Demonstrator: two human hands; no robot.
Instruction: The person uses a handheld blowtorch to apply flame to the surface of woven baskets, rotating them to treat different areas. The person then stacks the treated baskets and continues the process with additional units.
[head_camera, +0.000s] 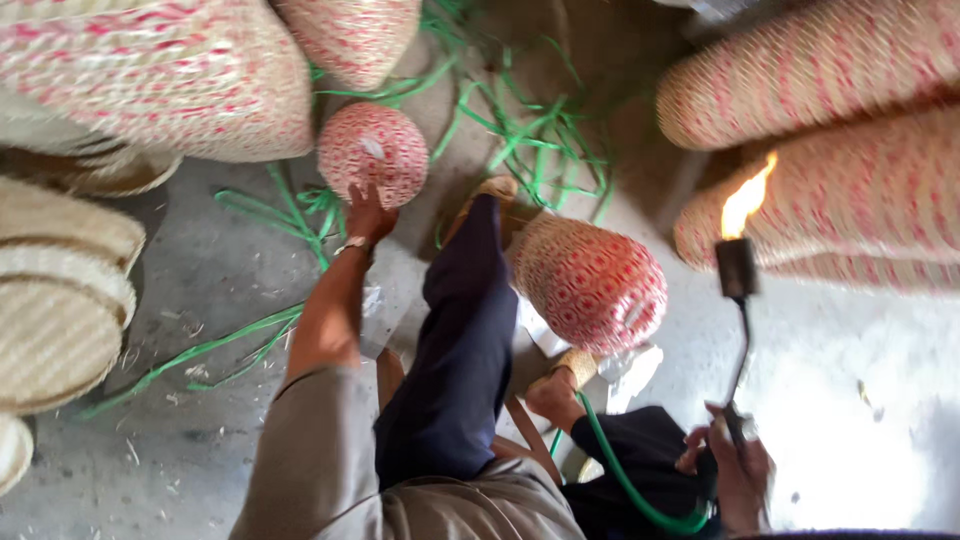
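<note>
Large woven baskets (160, 80) ring the floor (210, 270). A small round basket (373, 152) lies far left, likely light, springy, crushable; left hand (368, 213) touches its near rim, fingers spread. Right hand (738, 470) grips a lit torch (738, 300).

The left hand (368, 215) rests its fingers on a round woven basket (373, 152), red and pale in a small diamond pattern, lying on the floor at about eleven o'clock. The right hand (735, 470), at five o'clock, grips a gas torch (738, 300) upright: a thin dark stem, dark nozzle, a yellow-orange flame (748, 198) at its tip, and a green hose (630, 480) curving from its base.
</note>
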